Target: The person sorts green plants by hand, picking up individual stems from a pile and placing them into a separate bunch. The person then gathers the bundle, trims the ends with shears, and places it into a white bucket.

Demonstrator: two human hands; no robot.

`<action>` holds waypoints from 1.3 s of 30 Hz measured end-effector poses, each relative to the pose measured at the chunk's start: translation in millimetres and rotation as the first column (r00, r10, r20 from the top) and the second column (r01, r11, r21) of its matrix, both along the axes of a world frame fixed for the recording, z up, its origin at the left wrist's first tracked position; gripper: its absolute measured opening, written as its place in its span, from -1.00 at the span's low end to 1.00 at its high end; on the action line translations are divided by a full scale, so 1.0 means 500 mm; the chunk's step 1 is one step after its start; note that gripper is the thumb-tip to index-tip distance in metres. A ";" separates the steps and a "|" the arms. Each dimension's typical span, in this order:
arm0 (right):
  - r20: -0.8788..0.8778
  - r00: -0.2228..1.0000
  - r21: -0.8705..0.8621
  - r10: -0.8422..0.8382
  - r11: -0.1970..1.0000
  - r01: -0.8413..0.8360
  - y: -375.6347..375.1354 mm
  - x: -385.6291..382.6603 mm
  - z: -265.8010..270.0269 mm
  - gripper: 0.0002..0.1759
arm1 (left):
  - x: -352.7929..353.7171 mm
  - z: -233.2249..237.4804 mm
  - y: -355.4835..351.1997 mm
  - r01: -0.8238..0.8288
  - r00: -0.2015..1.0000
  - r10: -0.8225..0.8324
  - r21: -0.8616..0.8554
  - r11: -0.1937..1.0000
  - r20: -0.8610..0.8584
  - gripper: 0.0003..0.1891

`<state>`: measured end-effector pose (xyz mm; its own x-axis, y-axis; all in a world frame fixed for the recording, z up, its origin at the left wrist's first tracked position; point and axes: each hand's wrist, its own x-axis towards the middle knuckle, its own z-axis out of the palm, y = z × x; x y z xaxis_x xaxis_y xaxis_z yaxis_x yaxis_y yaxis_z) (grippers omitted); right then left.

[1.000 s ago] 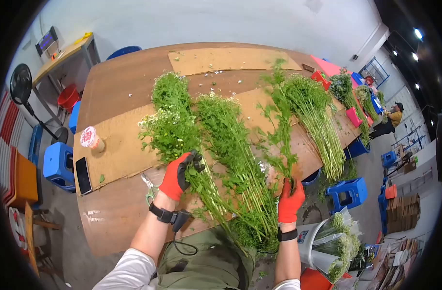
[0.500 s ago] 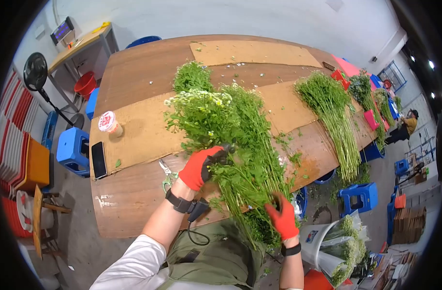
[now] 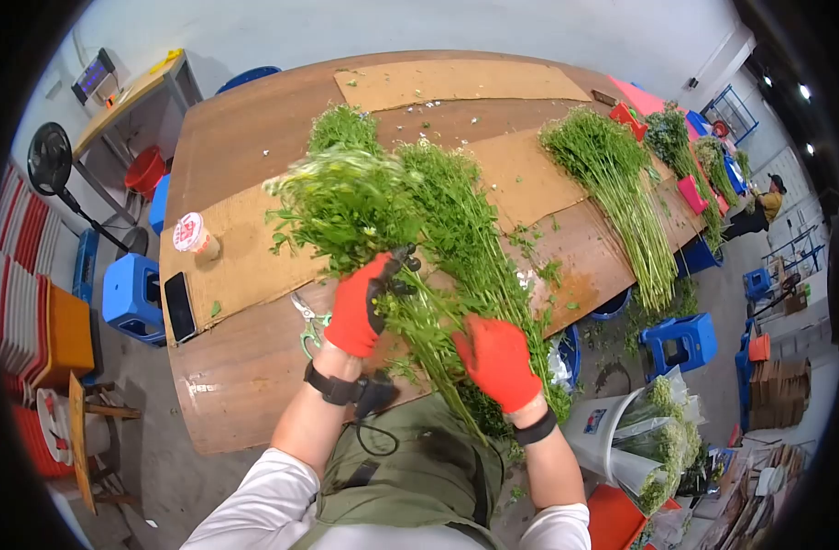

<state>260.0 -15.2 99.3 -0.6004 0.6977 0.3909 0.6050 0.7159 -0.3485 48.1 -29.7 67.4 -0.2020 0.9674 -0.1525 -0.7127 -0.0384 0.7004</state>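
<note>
My left hand (image 3: pixel 369 298), in a red glove with dark fingers, is closed around a bunch of small white flowers (image 3: pixel 346 197) with leafy green stems. The flower heads point up and away and are blurred; the stems trail down toward my apron. Lower on that bunch, my red-gloved right hand (image 3: pixel 500 362) has its fingers curled against the stems (image 3: pixel 433 344), fingertips partly hidden. Just right of the held bunch, a long pile of leafy stems (image 3: pixel 470 225) lies on the table (image 3: pixel 231 394). Green-handled scissors (image 3: pixel 309 323) lie left of my left hand.
On cardboard (image 3: pixel 245 243) stand a lidded cup (image 3: pixel 197 236) and a phone (image 3: pixel 180 307). Another bundle of stems (image 3: pixel 612 192) overhangs the table's right side. A white bucket of wrapped flowers (image 3: pixel 605 426) and a blue stool (image 3: pixel 679 346) are at right. A person (image 3: pixel 758 209) sits farther back.
My left hand has moved slightly up and left with the flower bunch, which swings left away from the pile. My right hand has moved up and left onto the stems, its fingers now curled.
</note>
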 end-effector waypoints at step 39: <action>-0.648 0.331 -0.730 -0.686 0.436 -0.527 -0.048 0.012 0.058 -0.71 | 0.016 0.025 -0.035 0.164 -0.156 0.516 0.493 0.854 -0.842 -0.61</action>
<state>265.7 -39.3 128.1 -0.2603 0.9436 -0.2048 -0.4495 -0.3061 -0.8392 56.2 -47.5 80.1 0.0420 0.7317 0.6803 0.7874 -0.4434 0.4283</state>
